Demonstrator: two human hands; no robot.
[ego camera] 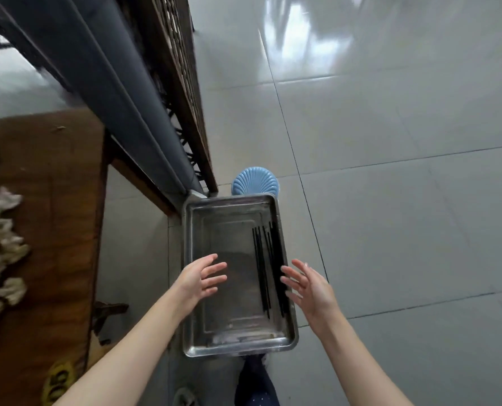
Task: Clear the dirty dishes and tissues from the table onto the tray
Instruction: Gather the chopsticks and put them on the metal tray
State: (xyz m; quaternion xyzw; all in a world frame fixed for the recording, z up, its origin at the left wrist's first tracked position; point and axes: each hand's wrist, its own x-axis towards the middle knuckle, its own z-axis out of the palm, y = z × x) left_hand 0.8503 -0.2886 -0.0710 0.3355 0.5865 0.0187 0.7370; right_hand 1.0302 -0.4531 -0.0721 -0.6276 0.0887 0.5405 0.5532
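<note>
A rectangular steel tray (194,288) rests on a blue stool, with several black chopsticks (263,268) lying along its right side. My left hand (199,278) hovers over the tray's left half, fingers spread and holding nothing. My right hand (308,284) hovers at the tray's right rim beside the chopsticks, also spread and empty. Several crumpled white tissues (2,247) lie on the brown wooden table (59,200) at the far left, well away from both hands.
The blue plastic stool (254,183) shows beyond the tray's far edge. A grey padded bench and a wooden lattice screen (182,83) run diagonally from the upper left. Glossy grey floor tiles (390,142) fill the right. A yellow slipper (57,382) lies under the table.
</note>
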